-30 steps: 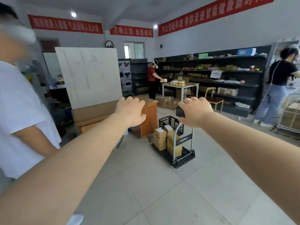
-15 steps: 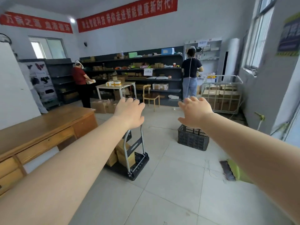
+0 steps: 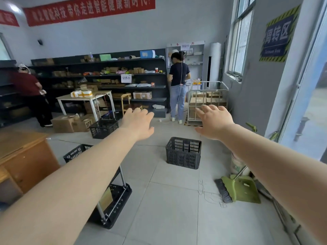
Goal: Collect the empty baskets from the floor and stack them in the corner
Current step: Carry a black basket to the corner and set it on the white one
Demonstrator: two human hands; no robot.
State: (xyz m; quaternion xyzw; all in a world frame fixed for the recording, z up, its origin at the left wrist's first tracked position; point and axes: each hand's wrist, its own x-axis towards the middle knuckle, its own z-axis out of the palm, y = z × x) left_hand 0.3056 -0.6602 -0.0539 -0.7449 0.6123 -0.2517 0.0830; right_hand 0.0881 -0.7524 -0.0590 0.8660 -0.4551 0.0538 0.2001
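Going from my left: a black basket (image 3: 75, 152) sits on the hand trolley (image 3: 113, 200), mostly hidden behind my left forearm, so I cannot tell whether it holds anything. Farther back, near the cardboard boxes (image 3: 70, 122) by the white table (image 3: 85, 99), a second black basket (image 3: 104, 129) stands on the floor, and its inside is not visible from here. My left hand (image 3: 138, 123) is stretched out in front of me, palm down, fingers loosely spread and holding nothing. Between my two hands and below them stands the nearest basket (image 3: 183, 152), upright on the tiles, well apart from both hands and looking empty through its mesh. Its long side lies across my view, one short end toward each hand. My right hand (image 3: 214, 121) is likewise spread wide and empty, and I judge it slightly nearer to that basket than my left, though neither is within reach yet. To the right, a green dustpan and broom (image 3: 237, 189) lie by the wall under the window. I expect I must step forward and bend, one hand to each short end.
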